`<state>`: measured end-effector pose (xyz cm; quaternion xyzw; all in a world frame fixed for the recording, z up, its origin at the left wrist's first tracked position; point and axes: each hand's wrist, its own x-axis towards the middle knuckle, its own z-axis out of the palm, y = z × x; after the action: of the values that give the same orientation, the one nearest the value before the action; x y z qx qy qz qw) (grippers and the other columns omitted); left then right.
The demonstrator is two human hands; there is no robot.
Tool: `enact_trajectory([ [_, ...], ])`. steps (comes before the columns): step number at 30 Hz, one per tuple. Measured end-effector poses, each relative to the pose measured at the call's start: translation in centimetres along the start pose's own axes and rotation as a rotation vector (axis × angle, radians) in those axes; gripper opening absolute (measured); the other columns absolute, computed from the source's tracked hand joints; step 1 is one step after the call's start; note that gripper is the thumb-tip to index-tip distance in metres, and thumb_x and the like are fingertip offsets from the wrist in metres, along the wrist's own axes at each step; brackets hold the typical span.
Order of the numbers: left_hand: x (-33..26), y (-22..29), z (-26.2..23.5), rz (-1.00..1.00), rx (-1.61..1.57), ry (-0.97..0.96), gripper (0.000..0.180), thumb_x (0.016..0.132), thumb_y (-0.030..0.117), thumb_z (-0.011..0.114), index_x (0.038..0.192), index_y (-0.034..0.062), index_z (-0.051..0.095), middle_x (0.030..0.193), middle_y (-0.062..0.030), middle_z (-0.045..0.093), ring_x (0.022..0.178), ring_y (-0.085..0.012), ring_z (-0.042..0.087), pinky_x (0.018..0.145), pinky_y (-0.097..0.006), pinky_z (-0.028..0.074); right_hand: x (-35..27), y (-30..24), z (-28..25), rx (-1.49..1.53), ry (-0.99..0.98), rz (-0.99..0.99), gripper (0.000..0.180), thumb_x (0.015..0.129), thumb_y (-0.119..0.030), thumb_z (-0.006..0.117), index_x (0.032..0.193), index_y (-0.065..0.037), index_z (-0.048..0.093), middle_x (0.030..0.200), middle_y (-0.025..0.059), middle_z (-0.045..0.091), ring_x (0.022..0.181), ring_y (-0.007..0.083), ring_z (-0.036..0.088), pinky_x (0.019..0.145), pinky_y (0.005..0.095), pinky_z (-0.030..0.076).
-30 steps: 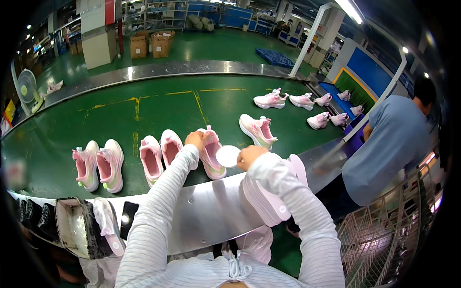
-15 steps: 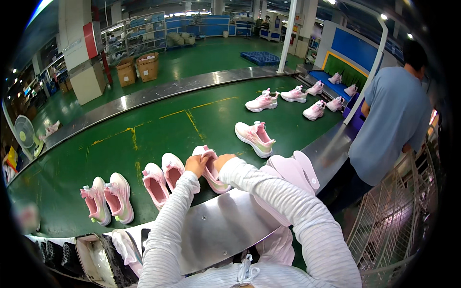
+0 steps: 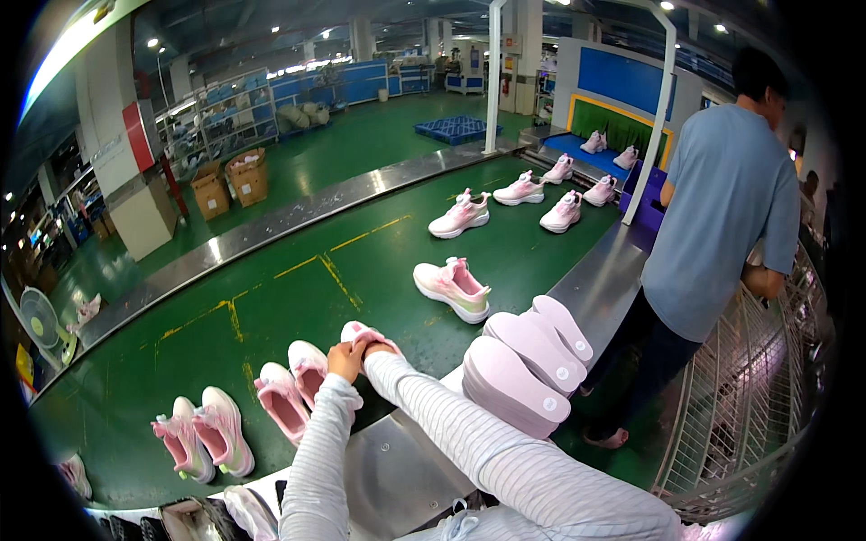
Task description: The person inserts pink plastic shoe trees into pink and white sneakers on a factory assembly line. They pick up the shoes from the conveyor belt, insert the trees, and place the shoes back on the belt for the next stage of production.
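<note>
On the green conveyor belt in front of me is a pink and white sneaker (image 3: 359,330), partly covered by my hands. My left hand (image 3: 345,362) grips its near left side with bent fingers. My right hand (image 3: 379,349) reaches over the shoe's opening; its fingers are hidden there. Just left of them stand two more pink sneakers, one of them a sneaker (image 3: 281,401) with its opening toward me. Stacked pale pink insoles (image 3: 516,383) lie beside my right forearm. Beyond my hands a single sneaker (image 3: 454,287) sits on the belt.
Another pair of sneakers (image 3: 223,433) stands farther left. Several sneakers (image 3: 460,215) are at the far right, some near a blue machine bed (image 3: 568,147). A person in a blue shirt (image 3: 722,198) stands right, beside a wire rack (image 3: 735,397). A metal ledge (image 3: 401,460) lies before me.
My right hand has moved from the shoe's right side over its opening, nearer my left hand. The view has shifted, and the insole stacks are less covered by my right arm.
</note>
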<state>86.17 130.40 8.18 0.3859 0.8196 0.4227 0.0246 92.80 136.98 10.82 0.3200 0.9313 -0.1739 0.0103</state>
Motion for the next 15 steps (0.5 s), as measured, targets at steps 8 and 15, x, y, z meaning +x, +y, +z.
enact_trajectory([
  [8, -0.4, 1.0, 0.3, -0.042, -0.099, -0.055, 0.035, 0.077, 0.034, 0.054, 0.076, -0.0005, 0.063, 0.065, -0.0203, 0.059, 0.059, -0.0299, 0.060, 0.055, -0.038, 0.044, -1.1, 1.3, 1.9, 0.070, 0.061, 0.027, 0.025, 0.082, -0.020, 0.044, 0.095, -0.006, 0.060, 0.109, 0.0149, 0.054, 0.099, 0.0271, 0.054, 0.081, 0.0355, 0.045],
  [15, -0.6, 3.0, -2.3, 0.408, 0.082, 0.400, 0.028, 0.074, 0.019, 0.062, 0.093, -0.0002, 0.057, 0.088, -0.0137, 0.058, 0.074, -0.0293, 0.058, 0.067, -0.034, 0.047, -8.7, 3.8, -4.3, 0.322, 0.006, -0.246, 0.026, 0.084, -0.017, 0.040, 0.097, -0.005, 0.060, 0.114, 0.0153, 0.051, 0.103, 0.0303, 0.050, 0.088, 0.0364, 0.040],
])
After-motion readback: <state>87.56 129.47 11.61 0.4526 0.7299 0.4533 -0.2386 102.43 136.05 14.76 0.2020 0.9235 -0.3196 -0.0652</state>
